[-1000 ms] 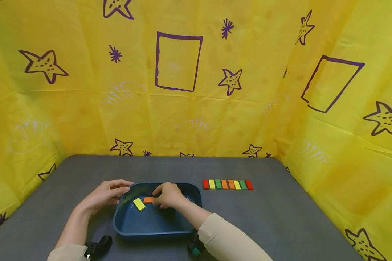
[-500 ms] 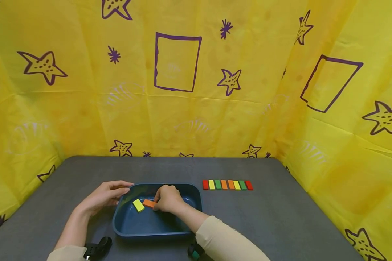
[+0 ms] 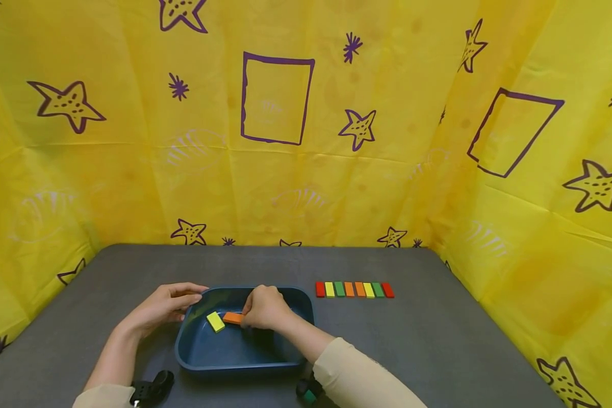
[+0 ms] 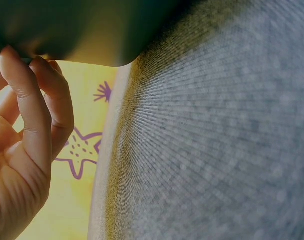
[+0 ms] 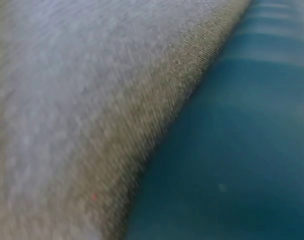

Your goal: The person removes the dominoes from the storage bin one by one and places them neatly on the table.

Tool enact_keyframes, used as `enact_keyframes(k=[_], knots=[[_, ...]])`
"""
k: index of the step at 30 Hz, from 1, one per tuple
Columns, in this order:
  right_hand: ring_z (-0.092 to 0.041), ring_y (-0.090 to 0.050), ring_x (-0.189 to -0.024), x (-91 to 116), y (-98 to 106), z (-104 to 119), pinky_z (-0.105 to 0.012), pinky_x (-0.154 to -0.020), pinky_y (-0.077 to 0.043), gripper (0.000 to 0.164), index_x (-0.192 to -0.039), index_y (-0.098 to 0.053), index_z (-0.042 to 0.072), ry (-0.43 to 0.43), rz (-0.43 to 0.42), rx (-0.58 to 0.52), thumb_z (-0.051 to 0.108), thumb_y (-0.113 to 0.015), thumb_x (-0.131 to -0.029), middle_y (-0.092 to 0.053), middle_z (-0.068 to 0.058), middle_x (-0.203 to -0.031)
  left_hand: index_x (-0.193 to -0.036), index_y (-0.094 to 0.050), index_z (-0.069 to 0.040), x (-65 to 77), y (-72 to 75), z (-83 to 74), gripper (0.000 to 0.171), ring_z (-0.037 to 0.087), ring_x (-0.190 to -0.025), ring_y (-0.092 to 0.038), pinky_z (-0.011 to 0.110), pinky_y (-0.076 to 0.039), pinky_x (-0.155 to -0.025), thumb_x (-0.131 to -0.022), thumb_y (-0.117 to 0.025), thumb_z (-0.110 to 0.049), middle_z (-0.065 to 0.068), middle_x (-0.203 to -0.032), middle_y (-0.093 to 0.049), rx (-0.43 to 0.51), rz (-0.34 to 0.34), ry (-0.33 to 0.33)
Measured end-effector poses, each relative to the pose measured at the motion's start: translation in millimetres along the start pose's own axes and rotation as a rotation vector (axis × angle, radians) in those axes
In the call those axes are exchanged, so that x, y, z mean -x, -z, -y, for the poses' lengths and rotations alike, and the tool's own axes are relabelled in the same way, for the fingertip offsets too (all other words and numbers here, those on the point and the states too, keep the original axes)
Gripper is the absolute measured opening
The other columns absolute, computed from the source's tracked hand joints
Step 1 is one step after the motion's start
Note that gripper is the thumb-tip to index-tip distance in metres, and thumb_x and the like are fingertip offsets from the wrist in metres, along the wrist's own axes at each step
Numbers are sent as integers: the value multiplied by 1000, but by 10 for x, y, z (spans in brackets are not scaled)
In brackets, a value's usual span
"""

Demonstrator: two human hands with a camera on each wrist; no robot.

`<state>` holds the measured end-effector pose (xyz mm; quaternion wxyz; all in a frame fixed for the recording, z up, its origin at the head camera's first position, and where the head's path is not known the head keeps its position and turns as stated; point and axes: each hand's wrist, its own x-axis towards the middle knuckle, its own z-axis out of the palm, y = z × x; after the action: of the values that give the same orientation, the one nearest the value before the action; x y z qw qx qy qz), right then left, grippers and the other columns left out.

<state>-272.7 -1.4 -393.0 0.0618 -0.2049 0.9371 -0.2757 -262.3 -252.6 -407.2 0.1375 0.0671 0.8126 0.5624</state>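
A dark blue tray (image 3: 239,365) stands on the table with two small rectangular blocks visible inside it. My right hand (image 3: 266,309) reaches into the tray and pinches the right end of an orange block (image 3: 232,318); part of that block is hidden by the fingers. Just left of it lies a yellow block (image 3: 216,322), slightly turned. With its fingertips at the rim, my left hand (image 3: 163,305) holds the tray's far left corner. The left wrist view shows its bent fingers (image 4: 29,105) against the tray. Only the tray's outer wall (image 5: 231,150) and table appear in the right wrist view.
To the right of the tray, a row of red, yellow, green and orange blocks (image 3: 354,289) lies on the grey table (image 3: 428,340). A yellow curtain (image 3: 296,181) with purple drawings rises behind and at the sides.
The orange block has turned a little in the tray and shifted slightly toward me under the right hand's fingers. My left hand keeps its place on the tray.
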Motion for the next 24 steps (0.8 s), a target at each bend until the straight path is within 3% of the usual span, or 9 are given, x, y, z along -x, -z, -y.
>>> enact_keyframes(k=[11,17,21,24], knots=[[-5,-53,-52,65,273,-41,-18,-48,-45,6,-72,-75,12,93,-11,-48,16,-78,-69,-68,4,-63,-131,-51,-3,4,-8,-13,53,10,-68,-56,26,-51,-62,-90,-58,-37,1,-94,-64,2,-3,1],[-7,-56,-54,86,485,-118,-20,-50,-47,8,-76,-75,11,67,-60,-117,14,-78,-69,-70,1,-69,-131,-50,-3,1,-11,-25,53,11,-71,-58,26,-52,-63,-91,-58,-36,3,-100,-65,9,-1,1],[-17,-65,-55,98,598,-198,-22,-48,-49,11,-79,-75,10,48,-89,-184,14,-78,-70,-70,-1,-67,-131,-51,-3,-1,-13,-20,53,10,-70,-57,26,-51,-62,-90,-58,-36,2,-97,-64,-3,-9,3],[-18,-65,-54,122,679,-254,-25,-48,-50,12,-80,-75,10,45,-114,-217,16,-78,-70,-70,-2,-66,-131,-51,-3,-2,-13,-4,53,10,-70,-56,26,-51,-62,-91,-58,-36,2,-94,-62,-8,-9,-3]])
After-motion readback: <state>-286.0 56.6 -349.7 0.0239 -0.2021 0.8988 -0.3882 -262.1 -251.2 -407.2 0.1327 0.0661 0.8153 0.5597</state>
